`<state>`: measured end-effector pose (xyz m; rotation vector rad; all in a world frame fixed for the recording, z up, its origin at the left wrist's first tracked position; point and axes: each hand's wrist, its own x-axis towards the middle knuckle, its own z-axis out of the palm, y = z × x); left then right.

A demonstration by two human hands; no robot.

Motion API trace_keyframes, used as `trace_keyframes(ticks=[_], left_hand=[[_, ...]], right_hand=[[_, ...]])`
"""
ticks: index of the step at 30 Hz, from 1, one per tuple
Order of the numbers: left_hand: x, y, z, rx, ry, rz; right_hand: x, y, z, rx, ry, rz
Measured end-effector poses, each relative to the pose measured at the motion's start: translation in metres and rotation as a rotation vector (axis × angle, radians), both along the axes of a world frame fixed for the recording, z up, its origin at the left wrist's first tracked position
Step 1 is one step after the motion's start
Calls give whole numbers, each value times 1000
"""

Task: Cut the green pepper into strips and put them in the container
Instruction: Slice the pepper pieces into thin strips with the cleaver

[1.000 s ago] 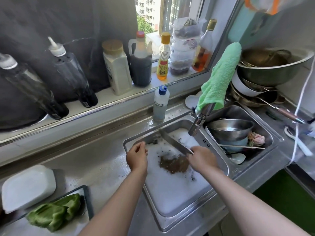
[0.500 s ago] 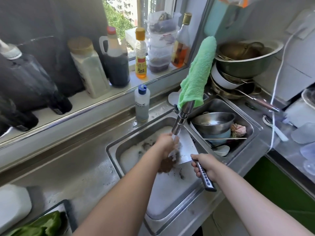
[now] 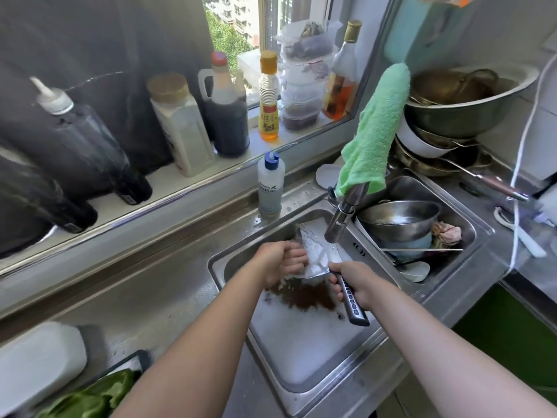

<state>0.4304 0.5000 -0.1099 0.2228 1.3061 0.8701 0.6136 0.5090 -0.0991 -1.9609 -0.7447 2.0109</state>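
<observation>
The green pepper lies in opened, flattened pieces at the near left corner of the table, on a dark-rimmed tray. Just behind it, by the left edge, sits a white container with rounded corners. We cannot tell whether the two touch. Neither hand is near the pepper. Both work well apart from it, over the sink set toward the table's right side.

There we find the right hand, its forearm coming in from the near right. Its grip is clenched round the ridged metal handle of a cleaver, with the fingers wrapped under. The blade points away from us, and its wet flat side faces up under the mouth of the faucet. The left hand comes in from the near left with the wrist bent and the fingers curled against the blade's left edge. We cannot tell whether this grip closes on the steel or only rubs it.

Below both hands a white cutting board lies across the sink, with a heap of brown crumbs on its far part. A green cloth is draped over the faucet's neck, and a steel bowl sits in the right basin. A clear bottle with a blue cap stands just behind the sink, near the table's far edge.
</observation>
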Motion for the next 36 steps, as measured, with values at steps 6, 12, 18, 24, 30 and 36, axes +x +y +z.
trace_keyframes(ticks=[6, 12, 18, 24, 30, 36], left_hand=[[34, 5, 0, 61, -7, -98], [64, 22, 11, -82, -383, 71], [67, 36, 2, -117, -516, 301], [61, 23, 1, -67, -240, 45], [11, 26, 10, 64, 521, -414], [24, 84, 22, 222, 660, -418]], right_hand=[[23, 2, 1, 60, -247, 270], [49, 6, -2, 74, -343, 400], [51, 3, -4, 77, -324, 388], [57, 6, -7, 94, -323, 424], [54, 11, -4, 137, -340, 484], [53, 15, 8, 516, -609, 860]])
